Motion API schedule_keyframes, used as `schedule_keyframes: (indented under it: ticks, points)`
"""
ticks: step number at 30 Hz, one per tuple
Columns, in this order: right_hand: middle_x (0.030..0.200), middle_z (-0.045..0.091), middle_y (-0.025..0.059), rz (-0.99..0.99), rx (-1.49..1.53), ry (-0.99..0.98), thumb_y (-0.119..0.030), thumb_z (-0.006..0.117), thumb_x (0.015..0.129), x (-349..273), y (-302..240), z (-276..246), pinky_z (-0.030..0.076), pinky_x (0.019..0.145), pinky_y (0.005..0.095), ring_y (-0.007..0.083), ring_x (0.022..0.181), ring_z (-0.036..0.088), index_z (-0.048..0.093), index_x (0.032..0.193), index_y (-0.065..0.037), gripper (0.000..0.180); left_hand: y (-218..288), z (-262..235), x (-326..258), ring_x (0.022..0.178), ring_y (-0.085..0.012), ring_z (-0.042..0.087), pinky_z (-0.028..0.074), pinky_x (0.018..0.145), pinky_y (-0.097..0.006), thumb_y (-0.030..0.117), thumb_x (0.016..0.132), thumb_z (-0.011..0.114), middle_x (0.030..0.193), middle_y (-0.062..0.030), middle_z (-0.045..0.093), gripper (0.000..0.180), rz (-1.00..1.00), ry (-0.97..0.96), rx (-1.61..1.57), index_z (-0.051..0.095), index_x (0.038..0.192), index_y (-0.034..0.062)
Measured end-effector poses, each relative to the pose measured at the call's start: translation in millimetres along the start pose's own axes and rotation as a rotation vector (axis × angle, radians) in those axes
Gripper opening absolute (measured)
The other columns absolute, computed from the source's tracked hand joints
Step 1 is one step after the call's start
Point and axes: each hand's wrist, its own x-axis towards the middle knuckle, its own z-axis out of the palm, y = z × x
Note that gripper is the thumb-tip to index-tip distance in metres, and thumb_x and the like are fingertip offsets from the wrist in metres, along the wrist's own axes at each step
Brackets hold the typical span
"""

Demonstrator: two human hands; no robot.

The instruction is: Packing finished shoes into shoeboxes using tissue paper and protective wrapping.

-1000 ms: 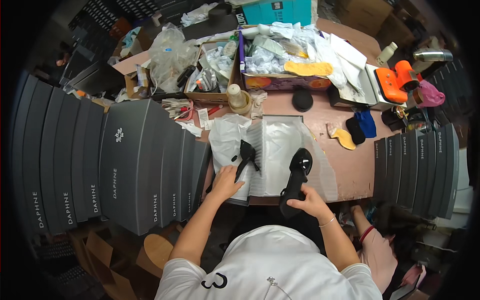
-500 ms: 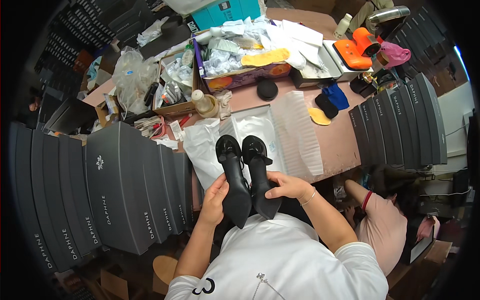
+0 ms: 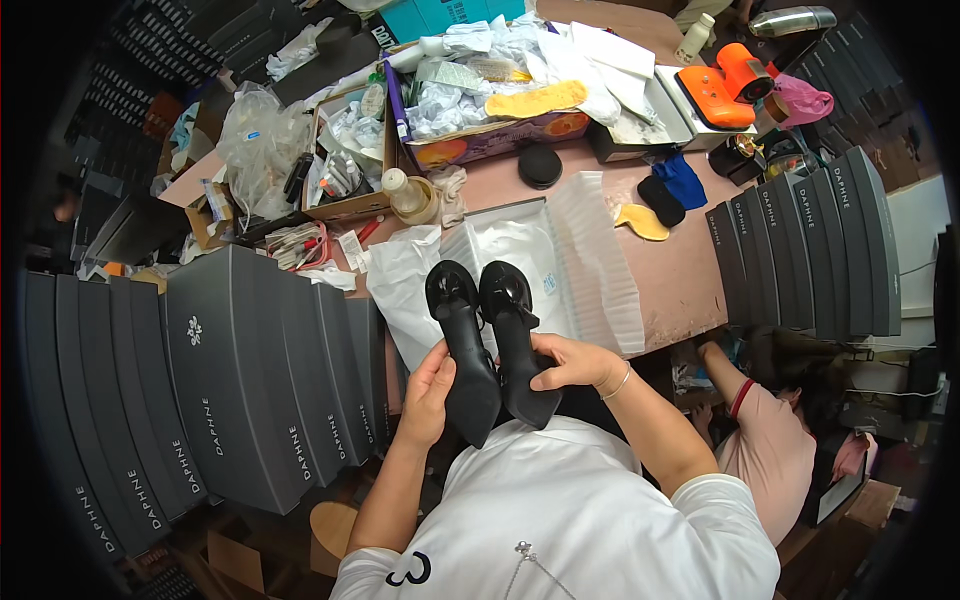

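Apparently a shoe workshop or stockroom: rows of dark grey cardboard boxes point(image 3: 235, 385) flank a scuffed pink tabletop point(image 3: 685, 285) bearing a purple patterned carton point(image 3: 465, 150) of crumpled white paper point(image 3: 432, 106), with two black pointed-toe shoes point(image 3: 470, 375) at its near edge.

Pink bag point(image 3: 805, 102) beside orange device point(image 3: 713, 101); white bottle point(image 3: 694, 39) behind.

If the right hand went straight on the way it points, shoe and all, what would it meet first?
Beyond the black pointed-toe shoe the right hand holds, most likely the matching black shoe in the left hand. They look close, though depth is unclear.
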Motion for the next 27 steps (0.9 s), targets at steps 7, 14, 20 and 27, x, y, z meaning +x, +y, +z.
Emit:
schedule_keyframes:
  ticks: [7,14,20,27]
  points:
    - [0.111,0.059,0.0079,-0.029,-0.054,0.017,-0.016,0.067,0.069,4,-9,6,0.039,0.097,0.0297,0.0165,0.106,0.054,0.055,0.118,0.003,0.053,13,0,-1,0.102,-0.0091,0.056,0.043,0.091,-0.023,0.022,0.099,0.045,0.112,-0.006,0.06,0.046,0.089,-0.023,0.1,0.037,0.137,-0.0028]
    - [0.105,0.063,0.0107,-0.145,-0.38,0.214,-0.009,0.065,0.077,11,-33,33,0.045,0.087,0.0307,0.0123,0.095,0.055,0.059,0.11,0.001,0.035,0,-43,1,0.117,-0.0232,0.049,0.037,0.099,-0.034,0.014,0.094,0.053,0.126,-0.0162,0.052,0.051,0.417,0.438,0.692,0.036,0.139,0.0005]
    - [0.119,0.051,0.0151,-0.612,-1.018,0.001,0.004,0.061,0.073,49,-1,71,0.029,0.109,0.0401,0.0325,0.127,0.038,0.059,0.099,0.0,0.026,-29,-37,-17,0.095,-0.022,0.061,0.051,0.08,-0.035,0.048,0.088,0.054,0.107,-0.0101,0.061,0.052,-0.242,0.215,-0.818,0.053,0.117,0.0042]
    - [0.143,0.036,0.0184,-0.093,-0.038,0.213,-0.022,0.065,0.083,-22,-9,23,0.035,0.105,0.0398,0.03,0.13,0.039,0.026,0.142,0.001,0.075,-20,-18,32,0.076,-0.0236,0.061,0.05,0.067,-0.03,0.044,0.083,0.053,0.097,-0.0152,0.064,0.051,-0.101,0.284,-0.72,0.057,0.11,0.0]
